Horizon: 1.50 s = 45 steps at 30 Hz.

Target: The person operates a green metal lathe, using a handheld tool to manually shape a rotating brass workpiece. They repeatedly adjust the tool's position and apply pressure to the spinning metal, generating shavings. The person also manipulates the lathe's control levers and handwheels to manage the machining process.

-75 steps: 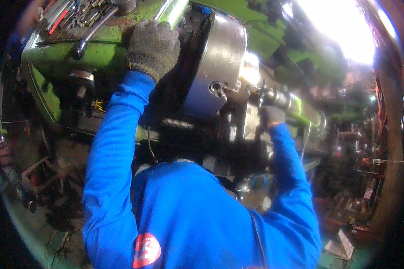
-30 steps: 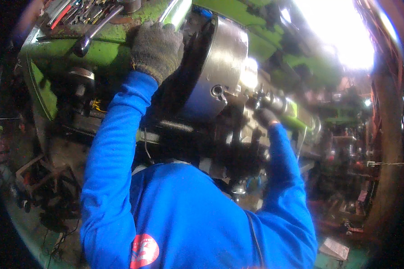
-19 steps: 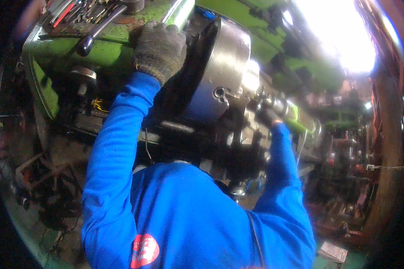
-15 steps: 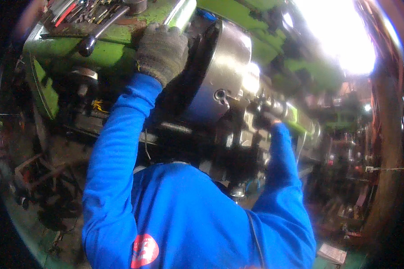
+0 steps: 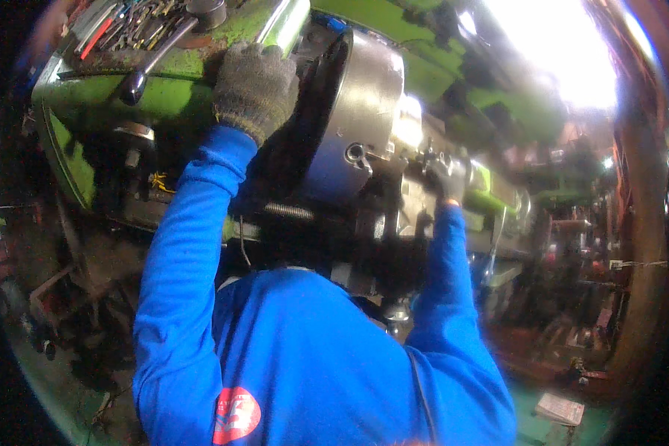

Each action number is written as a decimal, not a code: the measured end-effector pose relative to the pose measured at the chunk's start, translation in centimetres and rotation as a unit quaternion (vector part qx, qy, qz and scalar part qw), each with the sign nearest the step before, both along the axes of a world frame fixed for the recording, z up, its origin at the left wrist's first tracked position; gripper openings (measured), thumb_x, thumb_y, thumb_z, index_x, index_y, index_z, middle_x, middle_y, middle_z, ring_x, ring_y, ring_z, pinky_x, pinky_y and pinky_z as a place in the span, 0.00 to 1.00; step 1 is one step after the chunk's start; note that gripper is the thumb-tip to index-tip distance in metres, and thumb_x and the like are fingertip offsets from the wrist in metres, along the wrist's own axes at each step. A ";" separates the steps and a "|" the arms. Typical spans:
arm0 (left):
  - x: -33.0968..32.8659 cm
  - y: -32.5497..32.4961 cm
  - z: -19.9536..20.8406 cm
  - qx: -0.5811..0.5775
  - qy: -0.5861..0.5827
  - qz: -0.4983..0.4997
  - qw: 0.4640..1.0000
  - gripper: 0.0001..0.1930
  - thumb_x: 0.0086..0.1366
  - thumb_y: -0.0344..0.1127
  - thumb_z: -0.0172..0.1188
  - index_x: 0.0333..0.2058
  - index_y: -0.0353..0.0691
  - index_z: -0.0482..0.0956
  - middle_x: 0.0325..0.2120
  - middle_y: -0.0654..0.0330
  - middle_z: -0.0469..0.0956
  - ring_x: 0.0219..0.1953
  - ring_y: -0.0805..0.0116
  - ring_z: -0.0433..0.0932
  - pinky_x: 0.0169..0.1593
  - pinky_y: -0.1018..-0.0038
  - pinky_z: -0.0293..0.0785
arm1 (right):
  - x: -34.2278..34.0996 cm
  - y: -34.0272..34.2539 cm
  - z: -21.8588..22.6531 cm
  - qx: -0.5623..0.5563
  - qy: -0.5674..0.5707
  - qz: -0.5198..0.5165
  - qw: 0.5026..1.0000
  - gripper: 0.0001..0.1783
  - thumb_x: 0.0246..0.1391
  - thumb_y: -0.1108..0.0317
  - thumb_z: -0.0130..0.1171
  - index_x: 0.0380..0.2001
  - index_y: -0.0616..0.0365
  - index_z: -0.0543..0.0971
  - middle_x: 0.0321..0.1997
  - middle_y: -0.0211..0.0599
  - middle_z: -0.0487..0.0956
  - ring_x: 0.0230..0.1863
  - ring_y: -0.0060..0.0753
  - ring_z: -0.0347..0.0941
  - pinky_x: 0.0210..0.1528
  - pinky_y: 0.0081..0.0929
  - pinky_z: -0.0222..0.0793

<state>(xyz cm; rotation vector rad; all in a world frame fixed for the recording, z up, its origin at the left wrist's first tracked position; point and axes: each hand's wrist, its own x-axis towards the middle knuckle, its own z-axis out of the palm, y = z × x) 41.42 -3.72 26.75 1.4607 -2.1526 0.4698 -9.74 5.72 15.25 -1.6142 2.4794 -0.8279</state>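
A large steel chuck [image 5: 364, 111] of a green lathe stands in front of me, a round socket in its side. My left hand [image 5: 253, 85], in a dark knit glove, is at the green headstock [image 5: 175, 93] left of the chuck. Its fingers curl over at the top, and what they grip is hidden. My right hand [image 5: 451, 178], also gloved, reaches to the metal parts [image 5: 430, 160] right of the chuck, beside a green and silver cylindrical part [image 5: 490, 192]. Its fingers are small and blurred there. Between the hands, the chuck looks sharp, without motion smear.
A black-knobbed lever [image 5: 152, 67] sticks out at the headstock's left. Several hand tools [image 5: 130, 26] and a round metal cup [image 5: 207, 13] lie on top. A threaded leadscrew [image 5: 288, 211] runs below the chuck. Bright light glares at upper right; a paper booklet [image 5: 560, 409] lies lower right.
My right hand has risen and shows more clearly beside the metal parts. My left hand keeps its place at the headstock. The whole view has shifted slightly.
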 end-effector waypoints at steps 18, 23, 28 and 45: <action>0.1 0.9 1.2 0.021 -0.007 -0.001 1.000 0.09 0.63 0.43 0.58 0.34 0.48 0.84 0.36 0.57 0.80 0.44 0.56 0.79 0.53 0.54 0.69 | -5.3 -2.0 -5.9 0.132 0.109 0.151 0.974 0.29 0.51 0.55 0.69 0.58 0.43 0.82 0.54 0.52 0.83 0.53 0.57 0.81 0.53 0.44 0.78; 0.1 0.7 0.9 0.040 -0.014 0.010 0.999 0.09 0.62 0.42 0.59 0.33 0.48 0.84 0.35 0.58 0.80 0.43 0.56 0.79 0.52 0.54 0.69 | -1.8 -1.2 -0.9 -0.016 0.124 0.104 0.987 0.26 0.58 0.64 0.62 0.60 0.53 0.77 0.61 0.48 0.79 0.58 0.52 0.77 0.59 0.42 0.73; -0.3 0.1 -0.2 0.018 0.019 -0.009 1.000 0.07 0.61 0.41 0.60 0.31 0.47 0.84 0.35 0.58 0.80 0.43 0.54 0.79 0.52 0.54 0.70 | -0.4 -2.7 9.9 -0.080 0.162 0.067 0.981 0.19 0.64 0.58 0.62 0.51 0.59 0.82 0.53 0.40 0.82 0.50 0.40 0.79 0.55 0.33 0.72; -0.4 0.1 -0.4 -0.015 -0.058 0.023 0.998 0.09 0.62 0.42 0.62 0.33 0.44 0.81 0.37 0.58 0.76 0.48 0.53 0.75 0.55 0.53 0.71 | -6.0 -21.7 10.1 0.346 0.078 0.633 0.688 0.07 0.56 0.72 0.60 0.38 0.59 0.84 0.40 0.38 0.83 0.44 0.38 0.79 0.52 0.34 0.74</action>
